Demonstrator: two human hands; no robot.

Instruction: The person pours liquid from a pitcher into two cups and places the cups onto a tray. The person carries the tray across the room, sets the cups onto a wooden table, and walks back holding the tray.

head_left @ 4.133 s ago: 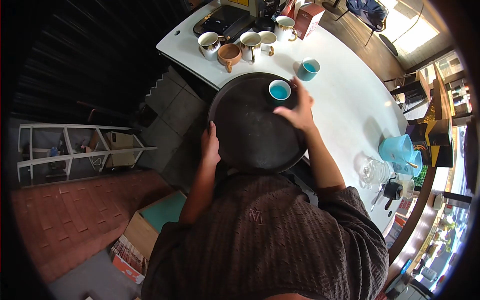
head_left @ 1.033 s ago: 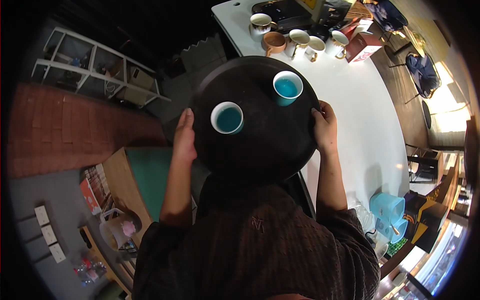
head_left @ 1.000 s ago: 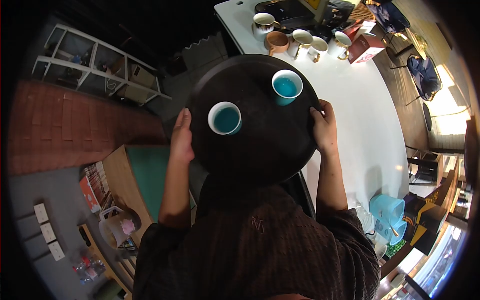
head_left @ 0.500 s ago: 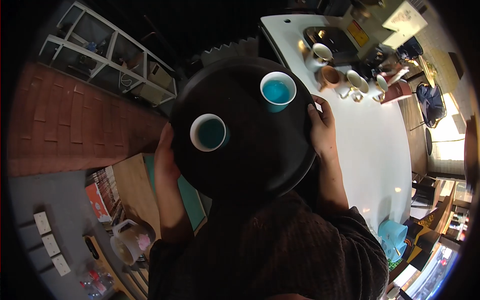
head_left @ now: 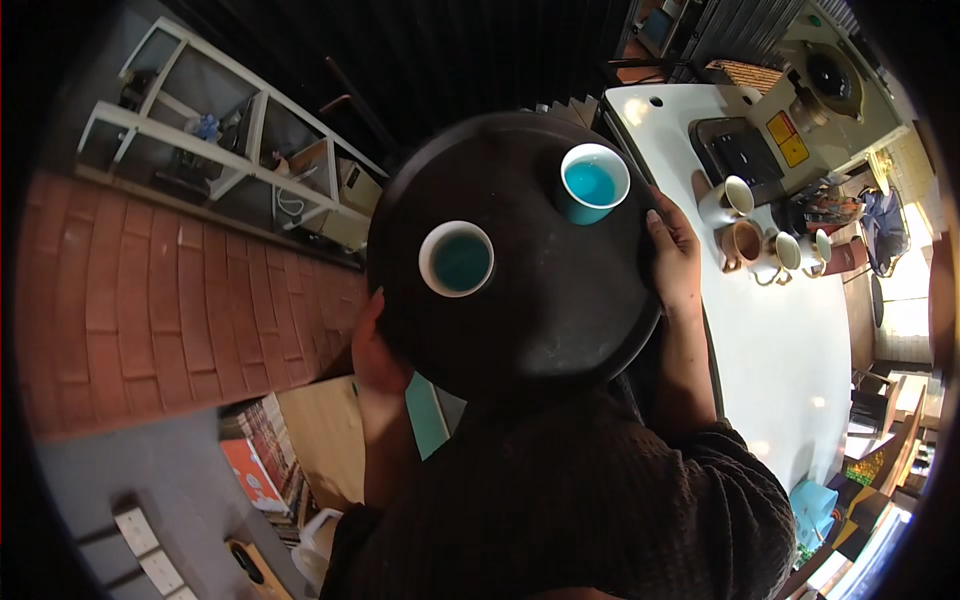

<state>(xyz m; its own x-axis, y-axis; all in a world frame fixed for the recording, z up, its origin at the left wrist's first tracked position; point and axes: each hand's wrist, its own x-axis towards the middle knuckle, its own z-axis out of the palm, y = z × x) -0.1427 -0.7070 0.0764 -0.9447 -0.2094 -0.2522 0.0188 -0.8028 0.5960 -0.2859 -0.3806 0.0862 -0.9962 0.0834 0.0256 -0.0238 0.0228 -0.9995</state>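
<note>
A round black tray (head_left: 530,320) is held up in front of my body between both hands. Two cups stand upright on it, each with blue-green liquid inside: one cup (head_left: 457,259) left of the middle, the other cup (head_left: 594,184) near the far right rim. My left hand (head_left: 380,350) grips the tray's left edge, its thumb at the rim and the other fingers hidden underneath. On the right edge my right hand (head_left: 677,252) is closed, thumb on top of the rim. Neither hand touches the cups.
To my right runs a white counter (head_left: 770,340) with several mugs (head_left: 741,243) and a beige machine (head_left: 835,90). A brick ledge (head_left: 180,300) and a white-framed shelf (head_left: 255,140) lie on the left. Magazines (head_left: 275,450) stand below them.
The view has turned, and the counter, mugs and brick ledge have shifted in it. The tray with both cups sits slightly farther right in view, still in both hands.
</note>
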